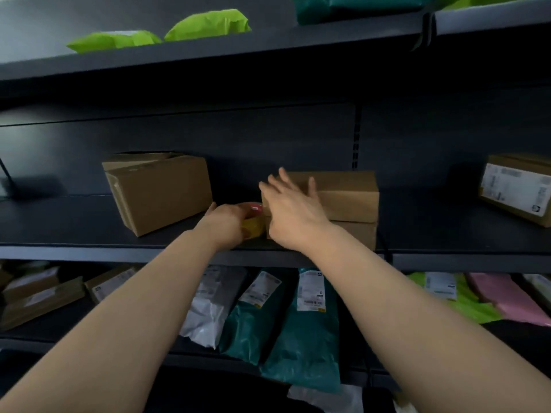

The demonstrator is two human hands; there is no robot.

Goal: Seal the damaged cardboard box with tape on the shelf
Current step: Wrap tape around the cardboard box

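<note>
Cardboard box [343,198] sits mid-shelf, plain matte brown, long and low. There's a seam across its front, so it could be two boxes stacked, honestly can't tell. The right hand [295,213] is spread over its left end, fingers straight and fanned out, not gripping anything. Just left of that, the left hand [222,225] is curled round a tape roll [253,223], yellowish see-through tape with a reddish core, held just beside the box's left end and low over the shelf [59,225]. The shelf itself is dark matte metal with a slotted upright at the back.

Further left there's a second brown box [158,192] turned at an angle, and its top flaps look rumpled and aren't lying flat. Far right is a labelled box [515,192] with a big white printed sticker facing out. Up top are crinkly lime-green mailers [205,25]. On the lower level there are glossy teal mailers [304,332] with white labels, a white mailer [205,311], a pink mailer [507,296] and some flat brown cartons [38,299] on the left. Both forearms cross in front of that lower level and hide parts of it.
</note>
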